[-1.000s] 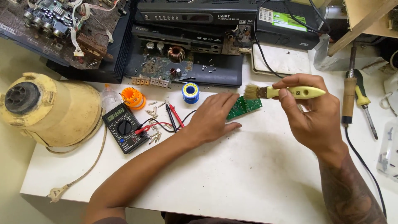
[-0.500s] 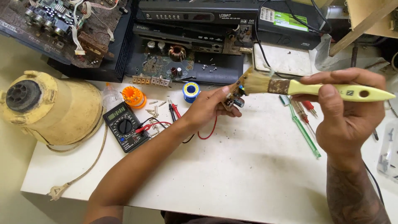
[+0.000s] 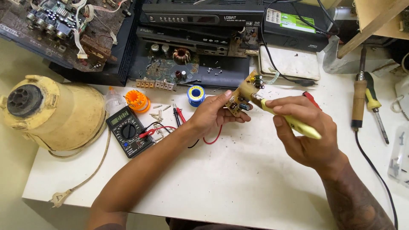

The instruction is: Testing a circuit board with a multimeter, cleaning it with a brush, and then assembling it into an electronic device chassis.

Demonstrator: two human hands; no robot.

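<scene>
My left hand [image 3: 215,114] holds a small circuit board [image 3: 243,94] tilted up above the white table [image 3: 221,179], its component side facing right. In my right hand [image 3: 303,127] is a yellow-handled brush [image 3: 289,120], gripped by the handle; its bristle end meets the board between both hands. Red and black multimeter leads [image 3: 179,116] lie under my left wrist.
A black digital multimeter [image 3: 128,131] lies left of my forearm, beside a yellowed blender base [image 3: 47,113] with a plug cord. An orange reel [image 3: 137,100] and solder spool [image 3: 196,94] sit behind. Opened electronics [image 3: 187,64] line the back. A soldering iron [image 3: 358,102] and screwdriver [image 3: 375,104] lie at right.
The board has gone from flat on the table to lifted and tilted up in my left hand. The brush was raised high, then came back down against the board.
</scene>
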